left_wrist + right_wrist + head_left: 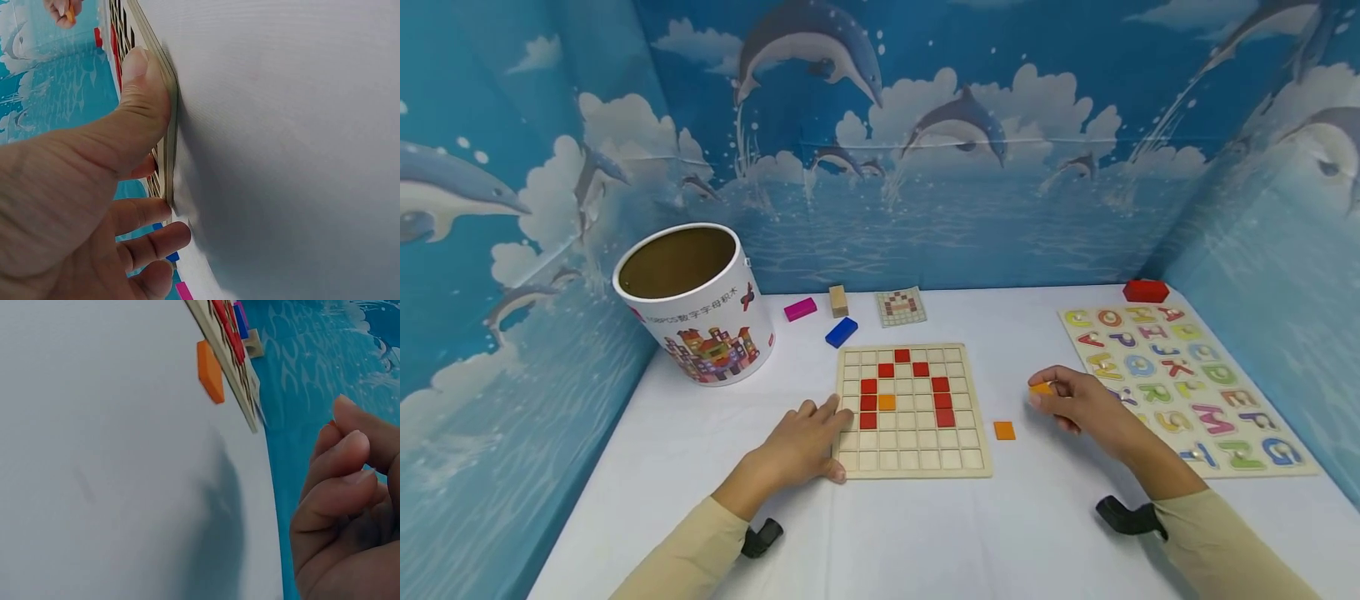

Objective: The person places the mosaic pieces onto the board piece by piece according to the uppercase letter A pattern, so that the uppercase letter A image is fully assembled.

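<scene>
A square wooden grid board (908, 460) lies on the white table, with red tiles (943, 401) set in an arch shape. One orange tile (887, 402) sits inside the arch, beside its left column. My left hand (801, 442) rests at the board's left edge, thumb near the front corner; the left wrist view shows the thumb (145, 87) pressed along the rim. Right of the board, my right hand (1078, 402) pinches an orange square tile (1041, 388) above the table. Between that hand and the board lies another orange tile (1004, 431).
Behind the board lie a small pattern card (901, 307) and pink (800, 309), wooden (838, 301) and blue (842, 332) blocks. A white bucket (752, 333) stands back left. On the right are an alphabet board (1206, 375) and a red block (1146, 291).
</scene>
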A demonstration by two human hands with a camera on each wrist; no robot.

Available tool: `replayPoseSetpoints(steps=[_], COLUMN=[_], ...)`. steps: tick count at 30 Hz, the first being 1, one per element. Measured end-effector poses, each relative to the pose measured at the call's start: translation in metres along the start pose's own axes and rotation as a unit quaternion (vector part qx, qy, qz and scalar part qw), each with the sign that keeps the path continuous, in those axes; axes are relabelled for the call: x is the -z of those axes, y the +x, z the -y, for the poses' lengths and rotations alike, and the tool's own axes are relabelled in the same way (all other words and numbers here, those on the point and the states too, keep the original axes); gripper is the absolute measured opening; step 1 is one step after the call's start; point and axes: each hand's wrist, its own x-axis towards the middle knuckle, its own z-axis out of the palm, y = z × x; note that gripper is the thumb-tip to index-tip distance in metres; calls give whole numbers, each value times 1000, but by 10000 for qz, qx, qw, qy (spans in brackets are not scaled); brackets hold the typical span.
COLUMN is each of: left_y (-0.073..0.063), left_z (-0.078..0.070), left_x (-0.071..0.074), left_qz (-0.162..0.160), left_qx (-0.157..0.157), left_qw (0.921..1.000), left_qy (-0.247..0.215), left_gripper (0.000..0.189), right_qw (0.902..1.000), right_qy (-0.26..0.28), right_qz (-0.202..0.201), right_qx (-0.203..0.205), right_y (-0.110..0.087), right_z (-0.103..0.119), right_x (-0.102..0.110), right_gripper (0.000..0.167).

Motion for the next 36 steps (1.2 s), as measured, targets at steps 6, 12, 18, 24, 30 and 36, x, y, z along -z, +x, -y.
replayPoseSetpoints(steps=[6, 12, 18, 24, 30, 36], left_y=[1, -1, 0, 0, 1, 1], left_z=[-1, -2, -2, -2, -1, -1], left_x=[1, 1, 0, 0, 1, 0], left_qz=[24, -8, -48, -54, -32, 5], left_qx=[10, -2, -47, -57, -44, -7], left_qw=[10000, 10000, 10000, 10000, 9999, 9999], left_qy=[8, 23, 46, 62, 110, 144], left_gripper=[90, 90, 90, 90, 90, 91], right_qw=[9978, 9939, 9871, 9916, 9855, 9719], right_qy=[591, 886, 1103, 169, -1003, -1891], right_qz=[182, 534, 1070, 1056, 772, 316], right_qx=[229, 377, 449, 729, 1128, 1368], right_y=[22, 42, 58, 69, 70, 68], right_z=[15, 40, 60, 72, 81, 85], right_x=[-14, -44, -82, -114, -132, -141], right_gripper=[53, 49, 40, 36, 25, 24])
